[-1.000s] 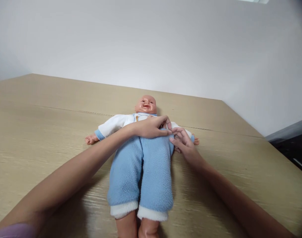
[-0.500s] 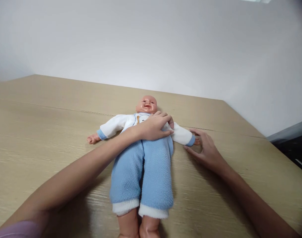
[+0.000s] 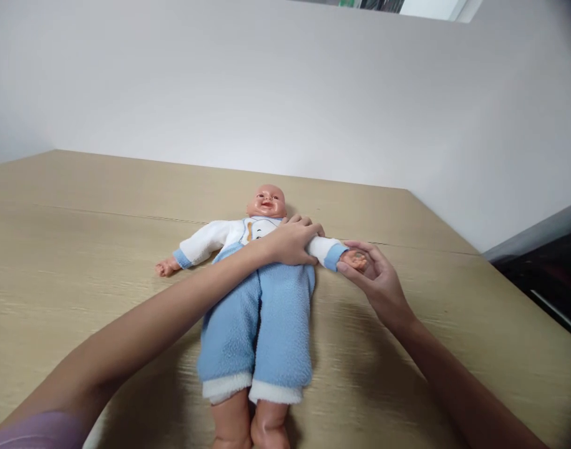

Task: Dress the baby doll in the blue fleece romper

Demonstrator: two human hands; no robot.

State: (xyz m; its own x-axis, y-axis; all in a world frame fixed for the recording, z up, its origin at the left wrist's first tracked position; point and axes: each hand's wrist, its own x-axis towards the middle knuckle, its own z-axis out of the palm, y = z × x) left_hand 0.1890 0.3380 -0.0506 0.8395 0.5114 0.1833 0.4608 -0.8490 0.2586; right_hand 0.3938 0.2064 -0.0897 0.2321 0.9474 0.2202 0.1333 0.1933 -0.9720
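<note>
A bald baby doll (image 3: 266, 201) lies on its back, in a white top with a printed chest and fluffy blue trousers (image 3: 283, 324) with white cuffs. Across its chest reaches my left hand (image 3: 297, 241), its fingers curled round the upper part of the doll's arm on the right. My right hand (image 3: 376, 274) has its thumb and fingers round the blue cuff (image 3: 336, 255) and small hand of that same arm. The doll's other arm (image 3: 201, 243) stretches out to the left on the table.
The pale wooden table (image 3: 102, 249) has a thin seam running across it behind the doll. A white wall (image 3: 219, 87) rises beyond its far edge. At the right, past the table's side, is a dark object (image 3: 547, 280).
My right hand has closed in on the doll's hand and cuff, and that arm is now lifted and drawn inward. My left hand stays at its shoulder. The view has tilted up slightly.
</note>
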